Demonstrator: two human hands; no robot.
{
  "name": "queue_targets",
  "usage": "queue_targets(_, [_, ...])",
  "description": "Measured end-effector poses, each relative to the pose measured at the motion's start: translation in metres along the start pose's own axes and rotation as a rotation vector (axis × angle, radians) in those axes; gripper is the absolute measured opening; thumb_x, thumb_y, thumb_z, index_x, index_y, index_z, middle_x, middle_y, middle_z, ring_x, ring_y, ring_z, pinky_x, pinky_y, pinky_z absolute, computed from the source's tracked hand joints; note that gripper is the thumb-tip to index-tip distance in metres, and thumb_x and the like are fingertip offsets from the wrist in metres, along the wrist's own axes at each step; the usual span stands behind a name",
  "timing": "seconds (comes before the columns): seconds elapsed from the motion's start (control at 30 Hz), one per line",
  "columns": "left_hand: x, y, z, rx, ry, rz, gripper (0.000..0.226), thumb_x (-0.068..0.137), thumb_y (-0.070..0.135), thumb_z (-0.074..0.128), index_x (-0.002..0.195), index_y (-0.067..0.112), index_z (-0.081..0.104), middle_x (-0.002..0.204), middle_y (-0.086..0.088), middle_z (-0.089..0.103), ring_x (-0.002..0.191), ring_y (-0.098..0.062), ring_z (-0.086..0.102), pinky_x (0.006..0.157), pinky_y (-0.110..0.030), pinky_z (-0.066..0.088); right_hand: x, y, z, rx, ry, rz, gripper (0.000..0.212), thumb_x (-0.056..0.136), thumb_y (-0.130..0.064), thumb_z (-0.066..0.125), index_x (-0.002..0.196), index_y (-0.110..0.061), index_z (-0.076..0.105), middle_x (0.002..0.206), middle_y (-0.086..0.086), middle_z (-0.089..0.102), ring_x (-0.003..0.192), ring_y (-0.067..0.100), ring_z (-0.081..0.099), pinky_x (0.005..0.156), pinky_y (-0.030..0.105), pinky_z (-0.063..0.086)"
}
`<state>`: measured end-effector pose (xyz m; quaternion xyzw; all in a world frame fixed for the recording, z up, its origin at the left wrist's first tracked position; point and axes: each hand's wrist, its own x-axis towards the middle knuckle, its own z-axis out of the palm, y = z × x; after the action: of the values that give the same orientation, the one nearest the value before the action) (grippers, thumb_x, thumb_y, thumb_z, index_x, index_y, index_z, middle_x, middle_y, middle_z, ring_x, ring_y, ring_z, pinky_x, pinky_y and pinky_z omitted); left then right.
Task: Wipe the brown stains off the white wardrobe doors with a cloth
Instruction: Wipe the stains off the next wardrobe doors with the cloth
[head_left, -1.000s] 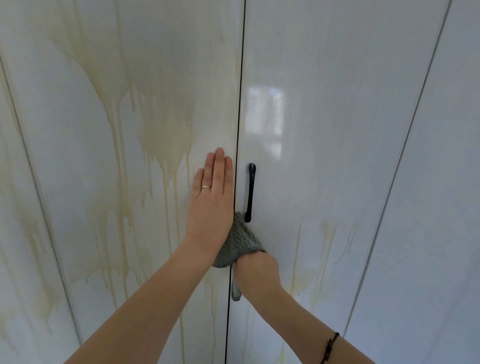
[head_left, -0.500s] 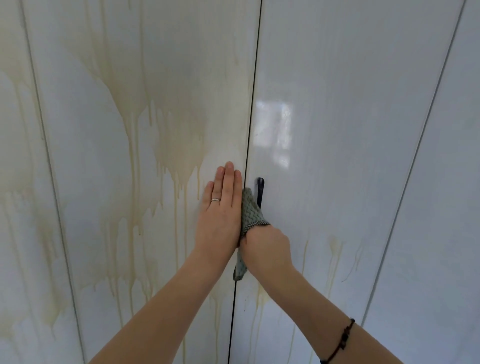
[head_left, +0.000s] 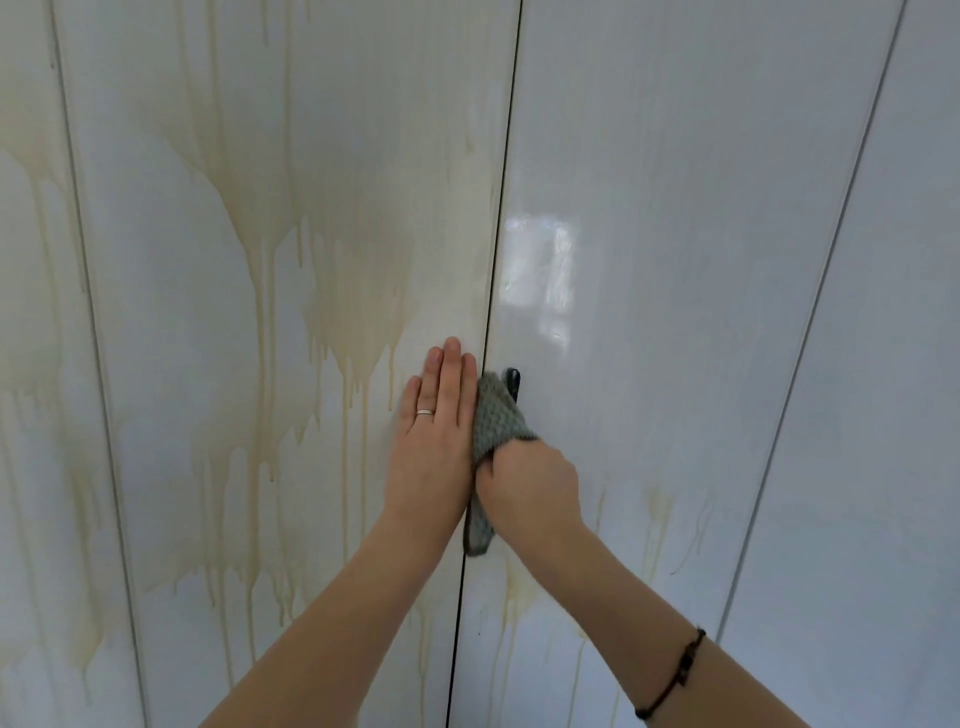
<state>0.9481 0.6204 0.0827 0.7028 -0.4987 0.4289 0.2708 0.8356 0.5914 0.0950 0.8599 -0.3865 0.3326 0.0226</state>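
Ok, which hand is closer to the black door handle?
Right. The right hand grips the cloth just below the handle; the left hand lies flat on the neighbouring door, across the seam.

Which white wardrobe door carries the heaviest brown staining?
The glossy white door left of the central gap, under the flat left hand; the handled door shows only thin low drips.

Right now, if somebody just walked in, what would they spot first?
The big brown stains dripping down the left white door jump out first. In the middle, the left hand presses flat beside the gap, while the right hand grips a grey cloth at the black handle. Fainter drips mark the right door lower down.
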Motion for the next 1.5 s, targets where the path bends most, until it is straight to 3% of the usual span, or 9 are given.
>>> queue_targets(0.27, [0.000, 0.005, -0.004, 0.006, -0.056, -0.040, 0.071, 0.099, 0.026, 0.029, 0.158, 0.000, -0.002, 0.166, -0.019, -0.009, 0.154, -0.035, -0.003, 0.125, -0.047, 0.013, 0.032, -0.006, -0.035, 0.108, 0.050, -0.011, 0.036, 0.093, -0.019, 0.047, 0.060, -0.022, 0.035, 0.060, -0.004, 0.043, 0.059, 0.021, 0.051, 0.054, 0.029, 0.036])
queue_targets(0.47, [-0.002, 0.003, -0.007, -0.099, -0.027, 0.003, 0.067, 0.099, 0.032, 0.028, 0.159, 0.007, 0.016, 0.167, -0.014, 0.002, 0.154, -0.031, 0.004, 0.124, -0.047, 0.020, 0.031, -0.013, -0.028, 0.115, 0.124, -0.035, 0.022, 0.099, -0.032, 0.042, 0.078, -0.024, 0.045, 0.069, -0.006, 0.052, 0.064, 0.021, 0.059, 0.059, 0.032, 0.048])
queue_targets(0.6, [0.002, 0.006, -0.005, -0.152, 0.047, -0.056, 0.061, 0.100, 0.027, 0.031, 0.155, 0.002, 0.025, 0.165, -0.012, 0.016, 0.153, -0.029, 0.016, 0.122, -0.046, 0.026, 0.006, -0.002, -0.010, 0.040, 0.103, -0.075, 0.020, 0.100, -0.029, 0.040, 0.091, -0.024, 0.057, 0.077, -0.002, 0.062, 0.071, 0.024, 0.063, 0.058, 0.030, 0.034])
queue_targets(0.77, [0.000, 0.007, 0.000, 0.002, -0.029, -0.037, 0.067, 0.101, 0.024, 0.042, 0.158, 0.003, 0.013, 0.166, -0.019, -0.002, 0.153, -0.036, 0.003, 0.124, -0.047, 0.017, 0.045, -0.011, -0.045, -0.095, 0.131, -0.126, 0.037, 0.094, -0.021, 0.049, 0.062, -0.024, 0.029, 0.058, -0.008, 0.035, 0.053, 0.019, 0.045, 0.052, 0.028, 0.031])
queue_targets(0.93, [-0.001, 0.004, -0.003, 0.043, -0.056, -0.025, 0.059, 0.099, 0.008, 0.026, 0.158, 0.006, 0.018, 0.164, -0.024, 0.001, 0.153, -0.039, 0.002, 0.124, -0.048, 0.015, 0.092, -0.033, -0.075, -0.063, 0.261, -0.149, 0.025, 0.095, -0.019, 0.045, 0.071, -0.023, 0.037, 0.060, -0.008, 0.036, 0.054, 0.020, 0.041, 0.055, 0.030, 0.033])
queue_targets(1.03, [0.000, -0.002, -0.005, 0.026, -0.026, 0.058, 0.058, 0.100, 0.017, 0.020, 0.156, 0.007, 0.023, 0.162, -0.023, 0.021, 0.151, -0.041, 0.017, 0.121, -0.050, 0.025, 0.072, -0.027, -0.055, -0.090, 0.228, -0.164, 0.022, 0.097, -0.022, 0.045, 0.075, -0.022, 0.042, 0.062, -0.009, 0.039, 0.059, 0.019, 0.050, 0.054, 0.030, 0.034])
queue_targets(1.1, [-0.001, -0.002, -0.004, -0.020, -0.039, 0.046, 0.062, 0.100, 0.026, 0.013, 0.158, 0.007, 0.016, 0.165, -0.019, 0.013, 0.153, -0.038, 0.008, 0.123, -0.048, 0.021, 0.045, -0.014, -0.032, -0.071, 0.208, -0.171, 0.019, 0.098, -0.025, 0.047, 0.079, -0.023, 0.045, 0.065, -0.007, 0.046, 0.060, 0.020, 0.052, 0.055, 0.030, 0.032])
queue_targets(1.3, [-0.002, 0.003, -0.002, -0.063, 0.037, -0.016, 0.065, 0.102, 0.012, 0.043, 0.158, 0.001, 0.012, 0.167, -0.017, 0.001, 0.154, -0.032, 0.003, 0.123, -0.048, 0.020, -0.011, 0.022, 0.013, -0.018, 0.061, -0.163, 0.023, 0.096, -0.024, 0.047, 0.073, -0.022, 0.046, 0.060, -0.005, 0.049, 0.058, 0.024, 0.055, 0.054, 0.029, 0.030])
queue_targets(1.5, [-0.003, 0.007, -0.011, 0.075, -0.045, -0.020, 0.066, 0.098, -0.001, 0.027, 0.156, -0.004, -0.005, 0.163, -0.024, -0.015, 0.153, -0.039, -0.008, 0.124, -0.051, 0.014, -0.051, 0.074, 0.028, 0.057, -0.162, -0.082, 0.033, 0.083, -0.045, 0.040, 0.060, -0.021, 0.043, 0.051, -0.008, 0.046, 0.046, 0.008, 0.044, 0.044, 0.026, 0.032])
